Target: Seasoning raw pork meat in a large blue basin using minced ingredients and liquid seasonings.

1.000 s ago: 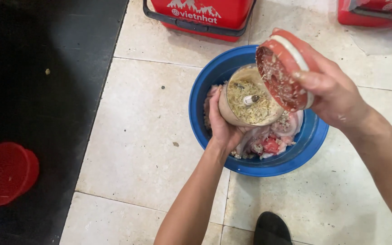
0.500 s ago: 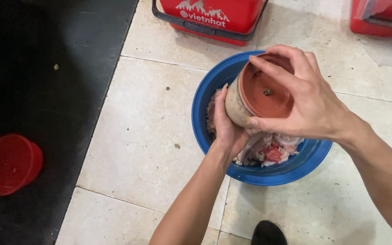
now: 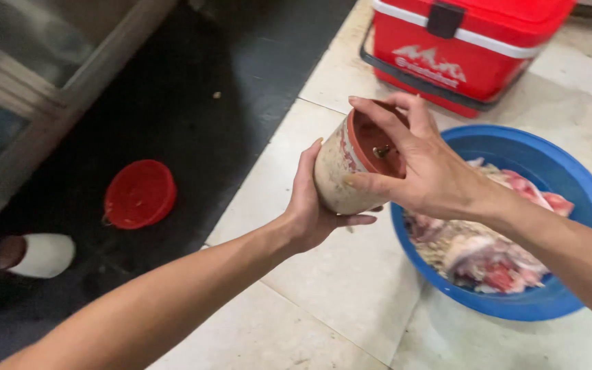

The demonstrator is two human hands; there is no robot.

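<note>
Right hand (image 3: 423,171), centre of frame: fingers spread and curled over the red lid (image 3: 378,147) of a round chopper jar (image 3: 340,175), thumb low on the jar's side, palm closed around the rim. Left hand (image 3: 313,205), just below and left of it: cupped under the jar's base, fingers wrapped round the far side, firmly closed on the jar. Jar held between both hands, clear of the floor, tilted. Long axis running from lower left to upper right, lid end facing the right palm, base end seated in the left. Contact at both ends; neither hand apart from it. Blue basin (image 3: 584,205) of raw meat pieces (image 3: 495,253) directly right of the hands, on the pale tiled floor (image 3: 323,308). Red cooler box (image 3: 467,41) at upper right. Small red bowl (image 3: 140,194) well apart at left, on the dark mat (image 3: 193,89).
</note>
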